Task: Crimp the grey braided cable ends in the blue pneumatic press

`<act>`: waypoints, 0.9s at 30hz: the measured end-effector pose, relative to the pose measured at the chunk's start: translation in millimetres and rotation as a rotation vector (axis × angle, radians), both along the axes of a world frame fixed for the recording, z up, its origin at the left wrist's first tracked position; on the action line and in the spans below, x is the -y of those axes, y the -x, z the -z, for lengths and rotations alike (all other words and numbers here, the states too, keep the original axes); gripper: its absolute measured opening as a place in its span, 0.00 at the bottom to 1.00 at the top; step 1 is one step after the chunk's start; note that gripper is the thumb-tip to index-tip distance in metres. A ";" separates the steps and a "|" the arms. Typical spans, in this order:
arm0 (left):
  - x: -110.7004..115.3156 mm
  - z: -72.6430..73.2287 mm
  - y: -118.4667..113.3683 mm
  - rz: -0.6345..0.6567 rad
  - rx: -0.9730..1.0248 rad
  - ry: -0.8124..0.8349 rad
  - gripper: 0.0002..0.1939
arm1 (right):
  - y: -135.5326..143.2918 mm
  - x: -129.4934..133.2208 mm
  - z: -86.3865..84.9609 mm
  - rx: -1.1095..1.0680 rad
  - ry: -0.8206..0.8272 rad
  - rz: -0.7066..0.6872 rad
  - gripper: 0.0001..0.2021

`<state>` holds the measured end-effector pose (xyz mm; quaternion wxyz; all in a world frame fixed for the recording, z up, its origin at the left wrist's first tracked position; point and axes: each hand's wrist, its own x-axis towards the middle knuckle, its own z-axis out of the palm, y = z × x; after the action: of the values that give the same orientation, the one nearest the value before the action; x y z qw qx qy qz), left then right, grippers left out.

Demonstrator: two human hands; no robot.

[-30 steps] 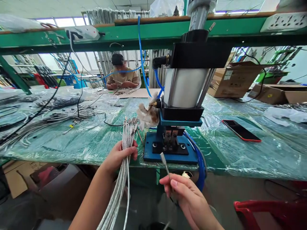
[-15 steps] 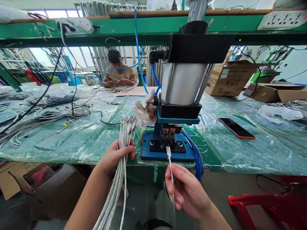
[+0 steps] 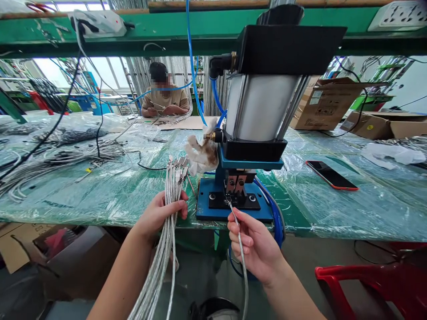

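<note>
A bundle of grey braided cables (image 3: pixel 166 249) with metal connectors at the top is gripped by my left hand (image 3: pixel 167 211), beside the blue base of a pneumatic press (image 3: pixel 260 106). Between thumb and fingers, my right hand (image 3: pixel 251 242) pinches a single braided cable (image 3: pixel 243 262) just below its end. That cable's metal end reaches the black fixture (image 3: pixel 216 201) under the press's copper-coloured jaws (image 3: pixel 236 182); the tip is partly hidden there. A stained white cloth (image 3: pixel 200 153) hangs at the press's left side.
A phone (image 3: pixel 332 175) lies right of the press, with cardboard boxes (image 3: pixel 327 104) behind. Loose cables (image 3: pixel 66 164) cover the left of the table (image 3: pixel 110 195). Across it, a person (image 3: pixel 166 100) handles cables. A red stool (image 3: pixel 370 284) stands at lower right.
My right hand has moved slightly up and left, bringing the cable's end further into the fixture. My left hand keeps its hold. The view has shifted a little.
</note>
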<state>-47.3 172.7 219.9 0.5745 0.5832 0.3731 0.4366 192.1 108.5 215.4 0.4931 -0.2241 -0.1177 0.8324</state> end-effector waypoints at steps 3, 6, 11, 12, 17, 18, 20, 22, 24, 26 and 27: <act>1.2 -0.3 -0.5 -0.012 0.018 0.002 0.11 | 0.5 -7.9 -5.4 -0.053 0.064 0.020 0.12; 2.3 -1.1 -1.2 -0.023 0.025 0.008 0.11 | 3.7 -14.0 -10.3 -0.034 0.115 0.064 0.13; 2.5 0.2 -1.7 -0.030 0.032 0.007 0.11 | 8.1 -12.2 -6.8 -0.012 0.077 0.096 0.08; 2.5 0.6 -1.8 -0.036 0.034 0.006 0.11 | 8.3 -11.1 -5.2 -0.013 0.064 0.099 0.08; 3.2 1.0 -2.2 -0.048 0.041 0.017 0.11 | 8.6 -8.9 -1.7 -0.011 0.053 0.128 0.08; 3.4 0.6 -2.1 -0.043 0.041 0.020 0.11 | 8.8 -9.0 -2.0 -0.008 0.053 0.133 0.08; 3.4 -0.2 -1.9 -0.036 0.043 0.022 0.11 | 9.5 -9.4 -2.7 0.000 0.052 0.140 0.08; 3.3 -0.8 -1.7 -0.028 0.043 0.017 0.12 | 10.2 -9.6 -3.2 0.004 0.049 0.145 0.08; 3.0 -1.1 -1.5 -0.027 0.040 0.007 0.12 | 10.8 -9.6 -3.2 0.006 0.046 0.147 0.08; 2.6 -1.2 -1.3 -0.025 0.037 0.003 0.12 | 11.2 -9.3 -2.7 0.009 0.041 0.145 0.08; 2.4 -1.2 -1.3 -0.024 0.035 0.002 0.12 | 11.3 -9.2 -2.4 0.011 0.038 0.145 0.09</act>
<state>-46.1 170.3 221.1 0.5762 0.5705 0.3705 0.4532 180.8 117.6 217.7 0.5470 -0.2458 -0.0883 0.7953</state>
